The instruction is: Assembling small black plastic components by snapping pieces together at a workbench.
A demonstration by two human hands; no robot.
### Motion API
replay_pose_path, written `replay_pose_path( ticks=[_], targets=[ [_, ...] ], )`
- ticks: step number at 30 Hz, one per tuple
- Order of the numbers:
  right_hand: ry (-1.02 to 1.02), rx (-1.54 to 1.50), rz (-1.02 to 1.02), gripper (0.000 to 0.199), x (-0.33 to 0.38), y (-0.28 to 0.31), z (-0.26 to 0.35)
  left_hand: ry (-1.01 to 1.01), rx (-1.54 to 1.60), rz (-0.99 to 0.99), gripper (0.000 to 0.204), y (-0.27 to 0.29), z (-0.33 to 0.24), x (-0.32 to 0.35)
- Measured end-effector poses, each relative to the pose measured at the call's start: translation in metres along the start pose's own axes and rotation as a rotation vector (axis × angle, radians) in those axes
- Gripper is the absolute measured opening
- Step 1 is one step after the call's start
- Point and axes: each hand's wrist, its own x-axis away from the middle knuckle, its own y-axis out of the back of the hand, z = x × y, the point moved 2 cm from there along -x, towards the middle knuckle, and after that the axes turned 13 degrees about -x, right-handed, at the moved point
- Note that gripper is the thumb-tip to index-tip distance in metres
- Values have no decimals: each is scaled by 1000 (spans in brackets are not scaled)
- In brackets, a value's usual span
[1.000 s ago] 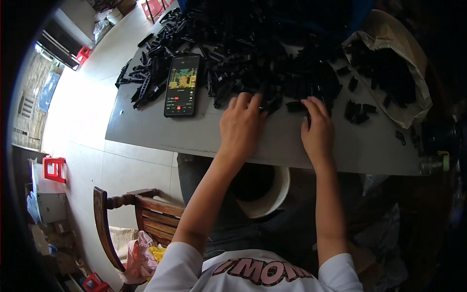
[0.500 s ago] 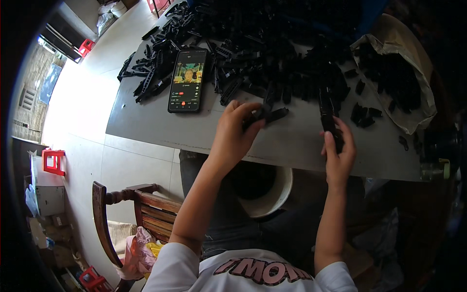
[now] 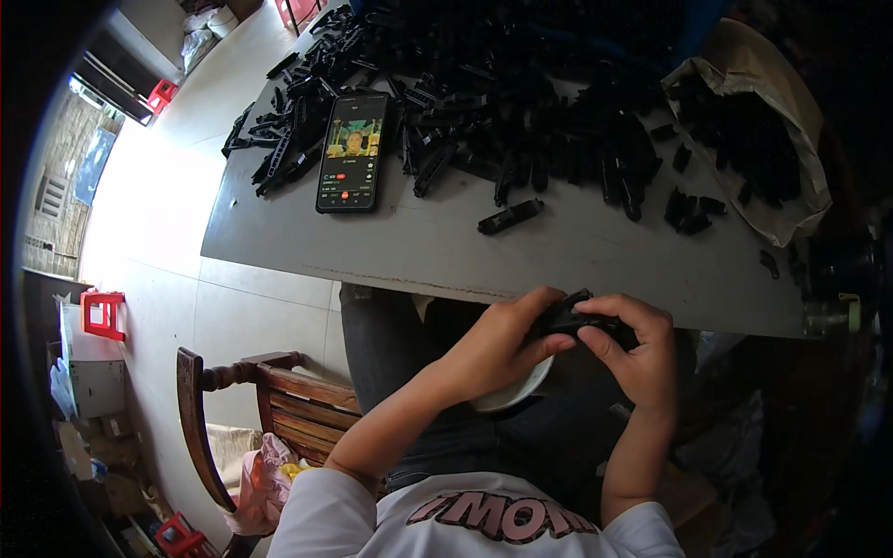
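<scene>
Head camera, looking down: nearest the lens is the person's white shirt (image 3: 484,521) with dark red lettering, and both bare forearms rise from it toward the table edge. The left hand (image 3: 507,339) and the right hand (image 3: 633,349) meet over the lap, just below the near edge of the table, and both are closed around a small black plastic part (image 3: 572,318). The left fingers curl over its left end, while the right thumb and fingers wrap its right end; whether this is one piece or two pressed together cannot be told. Under the hands sits a white bowl (image 3: 510,395), mostly hidden by the left hand, resting over dark trousers. To the person's left stands a wooden chair (image 3: 270,395) with cloth bundled at its foot, on a pale tiled floor.

Beyond the hands lies the grey table (image 3: 419,246). One single black piece (image 3: 510,217) lies alone on its bare middle. A phone (image 3: 353,152) with a lit screen lies flat to the left, touching the edge of a large heap of black parts (image 3: 521,102) that covers the far half of the table. At the right, an open tan bag (image 3: 763,121) holds more black parts. A red stool (image 3: 102,312) stands far left on the floor.
</scene>
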Motion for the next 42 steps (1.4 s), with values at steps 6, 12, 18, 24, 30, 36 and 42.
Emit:
replay_pose_path(
  ticks=[6, 12, 18, 24, 30, 36, 42],
  targets=[
    [-86, 17, -85, 49, 5, -12, 1, -34, 199, 1, 43, -2, 6, 9],
    [-312, -412, -9, 38, 25, -38, -31, -207, -102, -41, 37, 9, 12, 31],
    [-216, -459, -68, 34, 43, -70, -60, -54, -163, -31, 38, 13, 21, 50],
    [-187, -325, -13, 30, 40, -75, -60, -61, -373, -66, 38, 18, 27, 53],
    [17, -36, -458, 26, -8, -7, -62, 75, -435, -264, 43, 31, 7, 8],
    [118, 741, -612, 26, -65, 30, -90, 346, -914, -416, 38, 23, 15, -43],
    [75, 755, -624, 21, -56, 28, -92, 330, -1168, -486, 29, 42, 28, -14]
  ],
)
